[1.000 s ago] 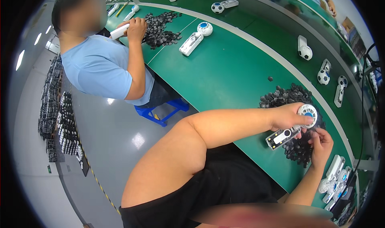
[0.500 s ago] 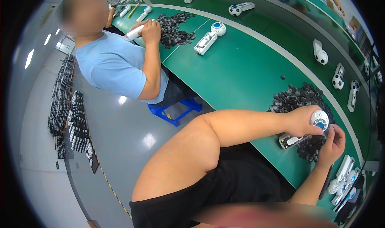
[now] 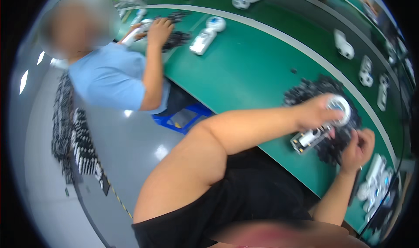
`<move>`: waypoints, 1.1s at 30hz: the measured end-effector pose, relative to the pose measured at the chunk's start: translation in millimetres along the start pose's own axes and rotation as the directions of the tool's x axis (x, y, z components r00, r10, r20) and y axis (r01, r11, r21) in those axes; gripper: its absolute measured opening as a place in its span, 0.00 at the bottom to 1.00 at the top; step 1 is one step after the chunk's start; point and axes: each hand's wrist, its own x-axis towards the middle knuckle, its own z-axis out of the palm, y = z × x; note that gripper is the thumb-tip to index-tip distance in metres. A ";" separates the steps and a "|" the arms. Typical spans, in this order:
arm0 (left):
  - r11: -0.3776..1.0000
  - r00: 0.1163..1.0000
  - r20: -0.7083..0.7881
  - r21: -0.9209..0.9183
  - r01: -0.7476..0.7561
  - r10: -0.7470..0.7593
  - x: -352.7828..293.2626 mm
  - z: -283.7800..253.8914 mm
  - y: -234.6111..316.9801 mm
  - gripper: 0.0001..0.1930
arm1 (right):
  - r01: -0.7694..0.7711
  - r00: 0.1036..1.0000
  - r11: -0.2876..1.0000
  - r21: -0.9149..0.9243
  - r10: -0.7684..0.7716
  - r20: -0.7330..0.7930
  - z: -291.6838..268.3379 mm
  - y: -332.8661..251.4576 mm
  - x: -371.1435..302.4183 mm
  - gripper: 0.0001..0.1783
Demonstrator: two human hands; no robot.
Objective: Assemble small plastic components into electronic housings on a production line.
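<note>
My left hand (image 3: 315,111) grips a white handheld device (image 3: 305,139) by its neck. The device has a round head, blurred now, and an open rectangular handle with inner parts showing, tilted down toward the table edge. Just to the right, my right hand (image 3: 358,151) is closed, thumb and fingers pressed together, apart from the device. Whatever those fingers pinch, if anything, is too blurred to make out. Under and around both hands spreads a pile of small black pieces (image 3: 325,84) on the green table (image 3: 244,80).
A co-worker in a blue shirt (image 3: 107,80) sits at the left, handling a white device near another black pile. One white device (image 3: 205,38) lies between us. Several more devices (image 3: 375,187) are stacked at right; others (image 3: 345,47) rest on the dark green strip beyond the pale rail.
My right hand has drawn back a little from the device's round head. My left hand still holds the device, with more of its handle showing. The whole view has shifted and blurred.
</note>
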 end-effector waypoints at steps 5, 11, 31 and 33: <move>0.990 0.981 -0.170 -0.120 0.078 -0.098 -0.8 -10.3 14.1 0.16 | 0.055 0.996 0.997 0.053 -0.051 -0.073 28.9 -23.1 25.2 0.08; 0.995 0.990 -0.109 0.033 0.099 -0.095 3.0 -14.0 8.3 0.27 | -0.354 0.931 0.860 0.367 0.362 0.050 28.2 -42.0 31.3 0.05; 0.937 0.982 -0.147 0.343 -0.064 0.120 -1.4 7.0 -1.9 0.26 | -0.637 0.761 0.439 0.634 0.489 0.426 39.0 -39.9 25.4 0.11; 0.944 0.977 -0.160 0.319 -0.082 0.139 -2.8 5.7 -0.8 0.23 | -0.615 0.778 0.461 0.640 0.487 0.397 46.0 -39.0 25.0 0.17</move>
